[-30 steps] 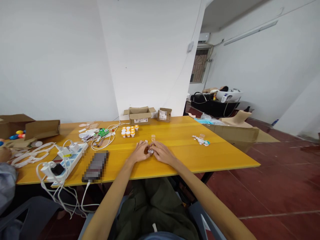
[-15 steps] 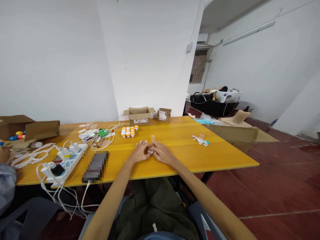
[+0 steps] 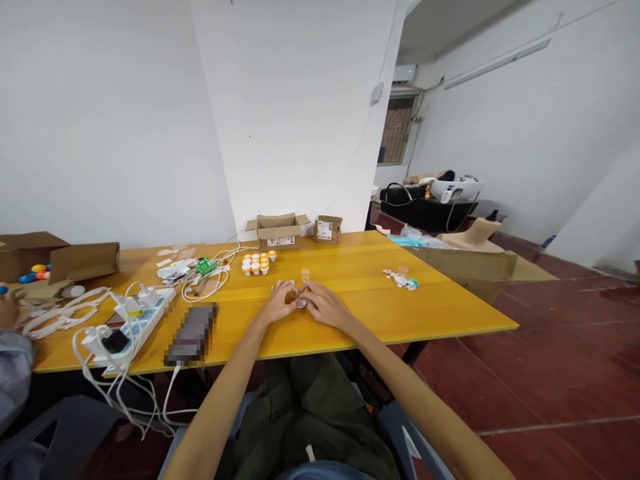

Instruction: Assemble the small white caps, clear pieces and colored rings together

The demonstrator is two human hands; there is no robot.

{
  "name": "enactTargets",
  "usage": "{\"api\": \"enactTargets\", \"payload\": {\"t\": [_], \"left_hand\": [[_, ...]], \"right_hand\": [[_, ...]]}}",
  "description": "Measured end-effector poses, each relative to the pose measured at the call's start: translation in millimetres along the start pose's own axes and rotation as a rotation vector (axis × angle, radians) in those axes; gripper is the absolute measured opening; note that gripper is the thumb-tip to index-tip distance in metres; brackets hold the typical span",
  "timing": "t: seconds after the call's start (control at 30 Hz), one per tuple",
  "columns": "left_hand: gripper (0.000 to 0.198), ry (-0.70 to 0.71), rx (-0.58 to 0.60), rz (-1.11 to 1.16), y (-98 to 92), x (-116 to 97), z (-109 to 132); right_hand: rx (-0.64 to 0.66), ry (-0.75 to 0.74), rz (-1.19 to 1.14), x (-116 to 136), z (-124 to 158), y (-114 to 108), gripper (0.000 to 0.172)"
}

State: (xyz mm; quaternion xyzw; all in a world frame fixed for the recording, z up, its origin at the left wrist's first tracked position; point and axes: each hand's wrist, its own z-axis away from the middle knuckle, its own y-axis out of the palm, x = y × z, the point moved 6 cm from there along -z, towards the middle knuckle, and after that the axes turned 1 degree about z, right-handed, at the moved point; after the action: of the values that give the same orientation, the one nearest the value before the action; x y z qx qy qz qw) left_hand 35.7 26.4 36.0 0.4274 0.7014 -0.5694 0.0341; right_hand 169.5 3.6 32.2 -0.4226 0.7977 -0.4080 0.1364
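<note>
Close together over the yellow table (image 3: 380, 310), both hands meet at a small clear plastic piece (image 3: 301, 303). My left hand (image 3: 278, 302) curls its thumb and fingers around the left side of it. From the other side, the bent fingers of my right hand (image 3: 323, 305) pinch at it. Its exact kind is too small to make out. Just beyond the fingertips stands a small clear cup (image 3: 306, 274). A small white and red piece (image 3: 292, 282) shows partly behind my left fingers.
Several small orange-and-white jars (image 3: 256, 264) stand behind left. Two cardboard boxes, one open (image 3: 278, 231), are at the wall. White and teal pieces (image 3: 401, 279) lie right. A phone (image 3: 191, 333), power strip (image 3: 145, 320) and cables are left; a co-worker's sleeve (image 3: 15, 367) shows far left.
The fingers have shifted slightly around the clear piece, which now sits a little lower between my thumbs. Both hands stay in nearly the same place.
</note>
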Motion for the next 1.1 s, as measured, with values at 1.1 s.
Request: {"api": "enactTargets", "payload": {"t": [1.1], "left_hand": [[0.004,0.006,0.016,0.003,3.7,0.3,-3.6]], "right_hand": [[-0.055,-0.002,0.028,-1.6,0.2,-1.3,0.028]]}}
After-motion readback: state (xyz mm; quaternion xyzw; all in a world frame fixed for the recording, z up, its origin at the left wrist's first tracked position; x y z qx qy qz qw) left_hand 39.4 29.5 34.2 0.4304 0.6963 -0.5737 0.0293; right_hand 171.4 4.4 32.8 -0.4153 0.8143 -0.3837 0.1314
